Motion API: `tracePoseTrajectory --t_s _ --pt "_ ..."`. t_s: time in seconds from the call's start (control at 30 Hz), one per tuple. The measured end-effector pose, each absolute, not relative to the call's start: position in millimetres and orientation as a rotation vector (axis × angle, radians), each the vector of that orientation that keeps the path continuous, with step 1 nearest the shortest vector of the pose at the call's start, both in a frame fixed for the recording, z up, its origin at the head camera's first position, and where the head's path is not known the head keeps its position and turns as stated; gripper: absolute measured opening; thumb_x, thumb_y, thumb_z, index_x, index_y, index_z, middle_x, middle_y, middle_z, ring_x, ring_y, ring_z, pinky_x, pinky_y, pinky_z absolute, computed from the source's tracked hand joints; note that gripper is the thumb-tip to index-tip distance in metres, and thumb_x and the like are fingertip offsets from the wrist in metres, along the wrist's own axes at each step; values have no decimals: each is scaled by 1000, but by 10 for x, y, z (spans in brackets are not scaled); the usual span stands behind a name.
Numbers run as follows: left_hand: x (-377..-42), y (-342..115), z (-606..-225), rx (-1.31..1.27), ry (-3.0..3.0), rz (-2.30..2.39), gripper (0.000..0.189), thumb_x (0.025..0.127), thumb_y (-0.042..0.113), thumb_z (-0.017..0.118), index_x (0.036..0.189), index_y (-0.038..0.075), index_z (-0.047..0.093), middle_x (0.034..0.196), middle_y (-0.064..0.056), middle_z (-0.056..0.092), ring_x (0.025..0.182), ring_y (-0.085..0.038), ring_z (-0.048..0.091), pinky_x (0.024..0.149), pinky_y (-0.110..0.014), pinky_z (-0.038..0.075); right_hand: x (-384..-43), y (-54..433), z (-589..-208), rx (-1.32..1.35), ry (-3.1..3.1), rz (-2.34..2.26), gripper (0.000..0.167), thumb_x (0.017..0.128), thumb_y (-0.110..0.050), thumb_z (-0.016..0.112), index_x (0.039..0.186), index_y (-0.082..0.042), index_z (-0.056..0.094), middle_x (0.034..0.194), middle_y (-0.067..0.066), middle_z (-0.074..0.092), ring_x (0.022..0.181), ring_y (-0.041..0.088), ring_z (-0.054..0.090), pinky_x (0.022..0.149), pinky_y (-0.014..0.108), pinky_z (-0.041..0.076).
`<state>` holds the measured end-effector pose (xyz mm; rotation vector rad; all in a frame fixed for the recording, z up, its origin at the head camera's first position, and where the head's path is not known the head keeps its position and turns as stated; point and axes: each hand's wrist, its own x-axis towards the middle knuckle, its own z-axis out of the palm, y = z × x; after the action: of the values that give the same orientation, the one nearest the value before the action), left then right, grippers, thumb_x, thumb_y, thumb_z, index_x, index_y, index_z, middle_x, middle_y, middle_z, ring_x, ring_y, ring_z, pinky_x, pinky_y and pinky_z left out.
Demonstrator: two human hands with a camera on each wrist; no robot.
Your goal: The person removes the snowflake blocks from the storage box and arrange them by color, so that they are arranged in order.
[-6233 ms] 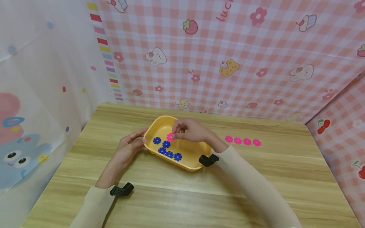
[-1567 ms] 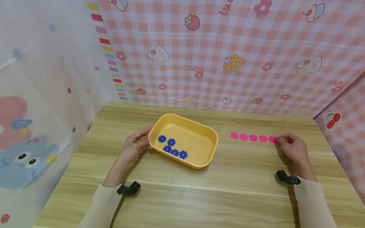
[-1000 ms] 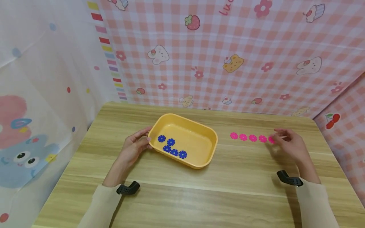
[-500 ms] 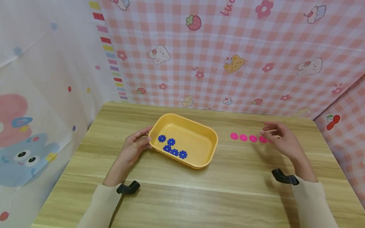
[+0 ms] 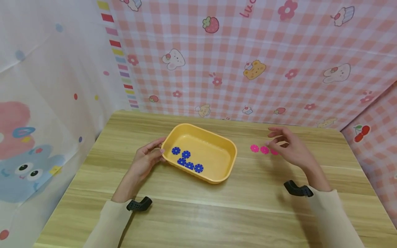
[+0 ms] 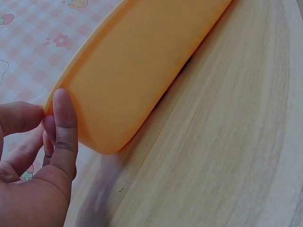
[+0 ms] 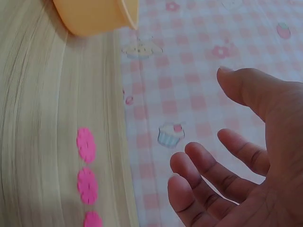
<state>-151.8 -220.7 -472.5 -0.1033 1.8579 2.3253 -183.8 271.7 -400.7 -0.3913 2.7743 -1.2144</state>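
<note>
Nearest, at six o'clock, beige sleeves (image 5: 107, 220) carry black wrist cameras (image 5: 139, 204) over the wood-grain counter (image 5: 217, 220). Beyond them the left hand (image 5: 144, 160) pinches the rim of a yellow plastic tray (image 5: 230, 172) at the tray's nine o'clock, thumb against the outer wall. Inside lie five blue snowflake discs (image 5: 186, 154) — one apart near nine o'clock, the other four bunched round towards six.

Out at the tray's three o'clock, pink snowflake discs (image 5: 254, 148) lie flat on the counter in a line; three show in the head view, the third partly covered, and more could be hidden. Above that end hovers the right hand (image 5: 291, 148), fingers loosely bent, thumb well apart, nothing held. Farthest, at twelve, hangs a pink checked cloth (image 5: 192, 72).

The step in hand looks like a pause between pieces while discs are laid out by colour. The next move probably calls for the right hand to go to nine o'clock and pinch one blue disc — lifting it clear of its neighbours — with the left steadying the tray.
</note>
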Motion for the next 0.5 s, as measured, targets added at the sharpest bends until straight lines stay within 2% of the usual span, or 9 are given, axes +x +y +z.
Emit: tracePoseTrajectory --t_s 0.13,0.3,0.5 --pt "-1516 -2207 -4725 -108 1859 2322 54 98 1 63 150 0 48 117 -4 55 87 -15 65 75 -21 62 -1859 2587 -3977 -460 2751 -1178 57 101 -26 66 152 -15 44 136 14 58 105 11 59 81 18 54" --pt "-1517 -2203 -4720 -101 1862 2323 55 98 -1 62 151 -1 47 117 -5 55 88 -14 64 75 -21 62 -1881 2409 -3930 -502 2728 -1166 58 99 -27 70 151 -17 46 133 11 60 109 21 61 86 24 55" --pt "-1520 -2208 -4729 -80 1857 2334 56 97 -3 61 151 -4 45 115 -4 56 88 -13 64 75 -21 62 -1897 2213 -3894 -567 2722 -1168 59 95 -28 74 147 -17 50 128 8 63 107 22 64 86 27 57"
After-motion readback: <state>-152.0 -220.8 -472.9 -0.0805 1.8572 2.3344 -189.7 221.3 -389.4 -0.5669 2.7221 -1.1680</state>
